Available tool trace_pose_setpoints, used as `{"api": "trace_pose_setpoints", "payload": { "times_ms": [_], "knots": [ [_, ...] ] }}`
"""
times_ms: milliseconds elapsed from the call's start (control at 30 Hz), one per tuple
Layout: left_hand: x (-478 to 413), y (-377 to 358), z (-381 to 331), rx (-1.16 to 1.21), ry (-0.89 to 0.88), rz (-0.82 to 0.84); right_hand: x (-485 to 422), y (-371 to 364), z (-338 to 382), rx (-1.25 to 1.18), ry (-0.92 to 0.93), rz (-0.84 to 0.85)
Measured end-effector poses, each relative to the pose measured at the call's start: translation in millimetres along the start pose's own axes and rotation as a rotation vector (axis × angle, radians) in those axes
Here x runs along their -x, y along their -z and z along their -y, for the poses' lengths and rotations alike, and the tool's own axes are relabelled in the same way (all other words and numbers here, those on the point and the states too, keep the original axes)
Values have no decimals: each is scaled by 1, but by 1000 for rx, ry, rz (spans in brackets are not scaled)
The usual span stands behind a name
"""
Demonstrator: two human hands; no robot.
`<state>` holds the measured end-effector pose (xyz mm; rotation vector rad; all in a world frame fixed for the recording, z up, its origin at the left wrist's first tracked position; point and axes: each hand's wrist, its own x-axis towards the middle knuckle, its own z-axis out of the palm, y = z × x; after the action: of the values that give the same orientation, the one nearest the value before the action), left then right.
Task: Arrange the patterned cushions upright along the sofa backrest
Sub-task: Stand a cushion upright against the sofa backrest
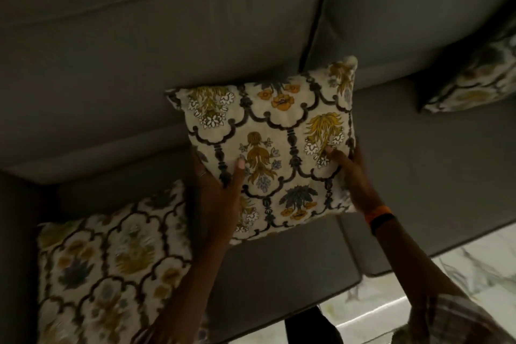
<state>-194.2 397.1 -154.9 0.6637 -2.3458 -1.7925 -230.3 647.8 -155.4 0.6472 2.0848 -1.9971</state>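
Observation:
A cream cushion with yellow and dark floral print [279,131] is held over the grey sofa seat, its top edge close to the backrest [167,36]. My left hand [220,193] grips its left side, thumb on the front. Gripping the right side is my right hand [354,173], which wears an orange wristband. A second patterned cushion [106,265] lies flat on the seat at the lower left. At the right edge a third patterned cushion [474,78] leans against the backrest, partly cut off.
The grey sofa has two back pads with a seam [318,22] between them. Bare seat [279,274] shows below the held cushion. A white marble floor [446,288] lies at the lower right, past the seat's front edge. The scene is dim.

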Motion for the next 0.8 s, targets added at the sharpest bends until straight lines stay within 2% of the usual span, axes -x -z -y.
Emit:
{"api": "trace_pose_setpoints", "payload": {
  "times_ms": [167, 400, 467, 533, 600, 700, 733, 800],
  "knots": [
    [-18, -90, -6, -21, -110, 82, -81, 63, 25, 10, 142, -33],
    [-57, -150, 15, -19, -68, 156, -153, 88, 10, 92, 197, 26],
    [-62, -151, 24, -1, -38, 143, -152, 84, 3, 101, 210, 2],
    [-63, -149, 27, -24, -94, 126, -147, 79, -10, 106, 253, -61],
    [-59, -142, 29, -88, -165, 90, -130, 66, -30, 124, 255, -197],
    [-47, -117, 37, -234, -163, 43, -81, 29, -61, 325, 57, -435],
    [-43, -103, 42, -305, -129, 28, -62, 13, -73, 441, 8, -444],
    [-35, -70, 54, -467, -104, 34, -24, -21, -96, 634, 12, -352]
  ]
}}
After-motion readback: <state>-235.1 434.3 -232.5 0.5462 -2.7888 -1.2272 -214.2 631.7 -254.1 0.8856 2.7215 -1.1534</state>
